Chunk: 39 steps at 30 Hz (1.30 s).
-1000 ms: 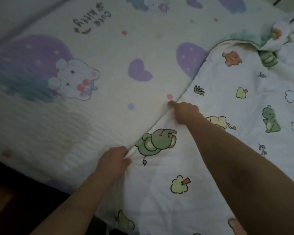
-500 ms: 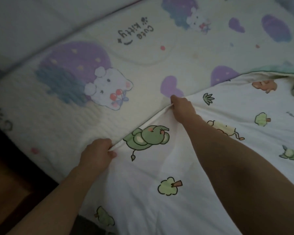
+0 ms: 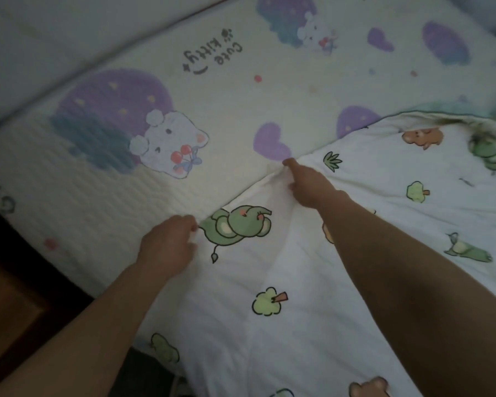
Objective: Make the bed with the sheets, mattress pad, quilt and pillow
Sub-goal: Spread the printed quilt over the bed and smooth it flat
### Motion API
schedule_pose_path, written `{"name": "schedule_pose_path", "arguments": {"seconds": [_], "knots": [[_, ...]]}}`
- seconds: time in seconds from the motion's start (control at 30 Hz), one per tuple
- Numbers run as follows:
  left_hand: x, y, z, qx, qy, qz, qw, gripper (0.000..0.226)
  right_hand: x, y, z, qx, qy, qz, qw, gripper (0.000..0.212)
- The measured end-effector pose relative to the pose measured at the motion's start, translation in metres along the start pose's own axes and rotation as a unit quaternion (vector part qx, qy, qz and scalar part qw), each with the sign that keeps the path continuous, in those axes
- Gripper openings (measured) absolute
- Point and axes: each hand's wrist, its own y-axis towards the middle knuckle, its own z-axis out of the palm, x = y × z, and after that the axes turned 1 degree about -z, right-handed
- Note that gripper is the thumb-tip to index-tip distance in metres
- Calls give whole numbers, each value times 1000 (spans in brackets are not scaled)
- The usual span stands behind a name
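Note:
A white quilt (image 3: 312, 282) printed with green elephants, trees and animals covers the right and lower part of the bed. Under it lies a cream mattress pad (image 3: 226, 104) with purple hearts, white kittens and the words "Cute Kitty". My left hand (image 3: 169, 245) pinches the quilt's left edge near the green elephant. My right hand (image 3: 307, 184) grips the same edge farther up, beside a purple heart. The quilt is bunched at the far right (image 3: 487, 144). No pillow is in view.
A pale wall (image 3: 55, 38) runs along the far side of the bed at the upper left. Dark floor and a brown wooden surface (image 3: 9, 310) show past the bed's near left edge.
Both hands have carried the quilt's edge leftward and a little farther across the mattress pad, so the quilt covers more of the bed. The camera view has shifted left too.

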Motion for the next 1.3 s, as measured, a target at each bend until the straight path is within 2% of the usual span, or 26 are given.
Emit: {"name": "schedule_pose_path", "arguments": {"seconds": [0.13,0.33,0.7,1.0,1.17,1.3], "knots": [[-56,5,10,-10,-19,83,996,26,-24,-26,-13,-41,-6,0,999,56],[-144,9,35,13,-4,176,984,21,-107,-80,-35,-67,-27,37,997,54],[-288,34,66,25,46,226,973,23,-240,-143,-59,-105,25,119,987,46],[-356,113,75,47,15,284,958,34,-303,-114,-87,-115,57,168,977,48],[-397,184,101,50,61,328,942,51,-342,-69,-98,-132,65,191,970,50],[-421,248,128,64,117,375,917,61,-368,-18,-95,-117,71,240,961,63]]}}
